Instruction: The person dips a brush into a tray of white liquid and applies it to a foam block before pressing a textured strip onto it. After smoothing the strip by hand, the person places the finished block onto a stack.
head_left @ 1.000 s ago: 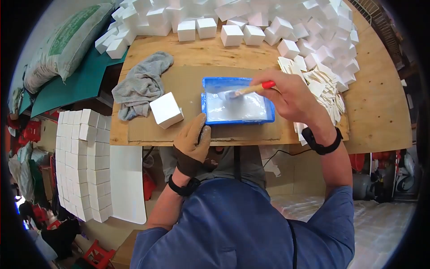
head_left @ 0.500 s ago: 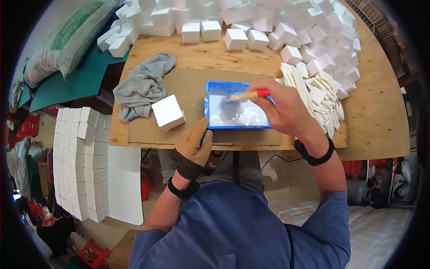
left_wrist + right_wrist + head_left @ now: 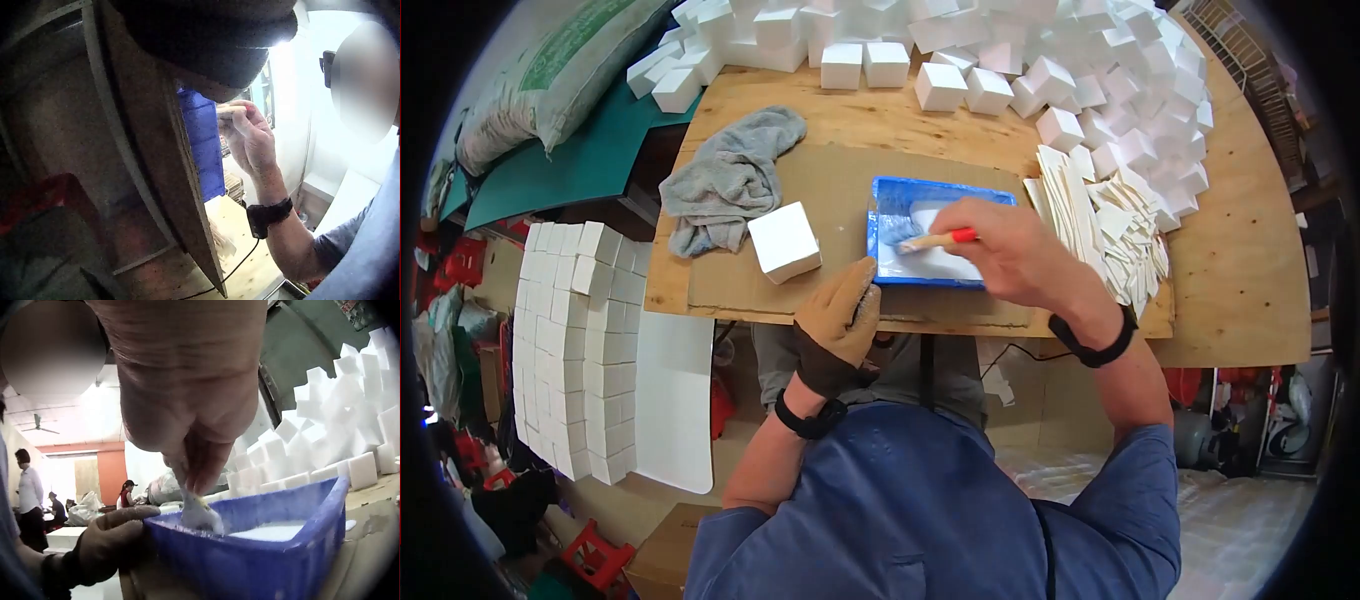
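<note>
My bare right hand (image 3: 1012, 250) pinches a paintbrush (image 3: 940, 241) with a wooden handle and red end. Its bristles dip into white liquid at the left side of a blue plastic tray (image 3: 945, 184); the right wrist view shows the bristles (image 3: 203, 519) coated white. My left hand (image 3: 840, 318), in a tan glove with a dark cuff, rests at the table edge, its extended fingertips touching the tray's near left corner. Left of the tray, a white cube (image 3: 785, 242) sits on a cardboard sheet (image 3: 830, 170).
A grey cloth (image 3: 730, 185) lies at the left. White foam cubes (image 3: 1140, 90) are heaped along the back and right, with thin cream strips (image 3: 1135, 230) nearer. Stacked white blocks (image 3: 580, 350) stand left of the table. Other people appear in the right wrist background.
The brush has swept through the white liquid toward the tray's near left side, my right hand moving with it. My left hand stays at the tray's corner.
</note>
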`<state>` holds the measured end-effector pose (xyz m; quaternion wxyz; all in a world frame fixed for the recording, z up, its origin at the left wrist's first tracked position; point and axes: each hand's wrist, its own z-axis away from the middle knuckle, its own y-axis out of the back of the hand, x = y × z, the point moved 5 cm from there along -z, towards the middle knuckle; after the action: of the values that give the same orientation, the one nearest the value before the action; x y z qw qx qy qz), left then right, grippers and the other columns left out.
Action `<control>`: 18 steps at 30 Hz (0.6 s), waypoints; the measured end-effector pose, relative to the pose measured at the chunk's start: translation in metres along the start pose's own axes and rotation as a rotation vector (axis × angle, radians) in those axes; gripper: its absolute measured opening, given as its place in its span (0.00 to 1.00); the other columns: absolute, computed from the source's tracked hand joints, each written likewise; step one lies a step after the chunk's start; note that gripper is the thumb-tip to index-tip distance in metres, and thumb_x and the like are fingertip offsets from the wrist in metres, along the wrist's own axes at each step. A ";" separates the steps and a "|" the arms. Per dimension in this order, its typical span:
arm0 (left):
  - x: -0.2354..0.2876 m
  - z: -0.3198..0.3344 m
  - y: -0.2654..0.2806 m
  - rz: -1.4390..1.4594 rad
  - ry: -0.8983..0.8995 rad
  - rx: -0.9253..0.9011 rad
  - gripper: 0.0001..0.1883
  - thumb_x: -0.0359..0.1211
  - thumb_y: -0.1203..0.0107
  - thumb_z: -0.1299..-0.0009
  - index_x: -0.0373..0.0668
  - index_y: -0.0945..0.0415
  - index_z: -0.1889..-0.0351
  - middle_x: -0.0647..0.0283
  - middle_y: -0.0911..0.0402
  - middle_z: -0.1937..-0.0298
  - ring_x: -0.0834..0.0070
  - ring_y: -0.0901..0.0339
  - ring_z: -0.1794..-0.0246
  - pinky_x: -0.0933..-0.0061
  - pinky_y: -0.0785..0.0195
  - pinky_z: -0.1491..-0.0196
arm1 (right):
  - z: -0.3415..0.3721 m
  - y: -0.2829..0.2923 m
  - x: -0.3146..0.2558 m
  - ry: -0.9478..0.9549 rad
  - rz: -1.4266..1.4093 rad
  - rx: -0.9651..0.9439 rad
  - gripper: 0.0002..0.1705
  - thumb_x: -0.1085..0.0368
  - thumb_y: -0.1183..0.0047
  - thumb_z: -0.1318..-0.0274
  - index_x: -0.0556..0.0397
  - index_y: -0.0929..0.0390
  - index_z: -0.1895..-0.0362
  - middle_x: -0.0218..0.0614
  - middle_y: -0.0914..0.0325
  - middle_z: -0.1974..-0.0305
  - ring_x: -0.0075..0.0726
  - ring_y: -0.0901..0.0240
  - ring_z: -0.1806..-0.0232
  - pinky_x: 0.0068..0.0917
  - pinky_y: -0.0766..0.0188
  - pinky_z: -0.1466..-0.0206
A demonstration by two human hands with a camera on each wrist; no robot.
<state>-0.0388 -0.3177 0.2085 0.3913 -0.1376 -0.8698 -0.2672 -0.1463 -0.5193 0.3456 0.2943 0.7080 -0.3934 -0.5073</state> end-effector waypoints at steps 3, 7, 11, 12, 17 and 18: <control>-0.001 -0.001 0.002 -0.006 -0.005 0.001 0.19 0.26 0.30 0.25 0.39 0.12 0.37 0.48 0.08 0.43 0.50 0.08 0.48 0.58 0.15 0.44 | 0.005 0.027 0.003 -0.150 -0.051 0.019 0.15 0.76 0.35 0.31 0.53 0.17 0.43 0.46 0.12 0.52 0.53 0.11 0.53 0.39 0.18 0.53; 0.001 0.000 0.001 -0.008 -0.014 0.009 0.19 0.26 0.29 0.26 0.39 0.12 0.37 0.49 0.07 0.44 0.50 0.08 0.48 0.59 0.15 0.44 | -0.004 0.039 0.026 -0.144 0.035 0.070 0.15 0.76 0.36 0.29 0.52 0.16 0.42 0.46 0.12 0.53 0.48 0.11 0.54 0.37 0.18 0.52; 0.002 -0.001 -0.001 -0.005 -0.013 0.006 0.18 0.27 0.29 0.25 0.38 0.12 0.37 0.49 0.07 0.44 0.51 0.08 0.48 0.59 0.15 0.44 | -0.008 0.036 0.041 -0.174 0.062 0.010 0.14 0.74 0.36 0.28 0.52 0.16 0.42 0.45 0.12 0.57 0.46 0.12 0.57 0.35 0.19 0.54; 0.002 -0.001 -0.001 -0.012 -0.008 0.004 0.18 0.27 0.29 0.25 0.38 0.12 0.37 0.49 0.07 0.44 0.51 0.08 0.48 0.59 0.15 0.44 | -0.007 0.037 0.040 -0.175 0.064 0.006 0.14 0.74 0.36 0.28 0.52 0.16 0.42 0.45 0.12 0.57 0.46 0.12 0.57 0.35 0.19 0.54; 0.002 0.000 0.000 -0.023 0.006 -0.003 0.19 0.27 0.29 0.25 0.38 0.12 0.37 0.49 0.07 0.44 0.51 0.08 0.48 0.59 0.15 0.44 | 0.014 0.044 0.044 -0.313 0.124 0.023 0.12 0.73 0.37 0.27 0.52 0.16 0.43 0.44 0.12 0.61 0.45 0.12 0.59 0.33 0.20 0.57; 0.001 0.001 -0.001 -0.019 0.007 -0.005 0.19 0.27 0.29 0.25 0.38 0.12 0.37 0.49 0.07 0.44 0.51 0.08 0.48 0.59 0.15 0.44 | 0.020 0.047 0.045 -0.321 0.155 0.051 0.12 0.73 0.37 0.27 0.53 0.17 0.43 0.44 0.12 0.62 0.44 0.12 0.60 0.33 0.20 0.57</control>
<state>-0.0401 -0.3179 0.2083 0.3914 -0.1292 -0.8691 -0.2736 -0.1698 -0.5819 0.3558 0.2478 0.5926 -0.5014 -0.5796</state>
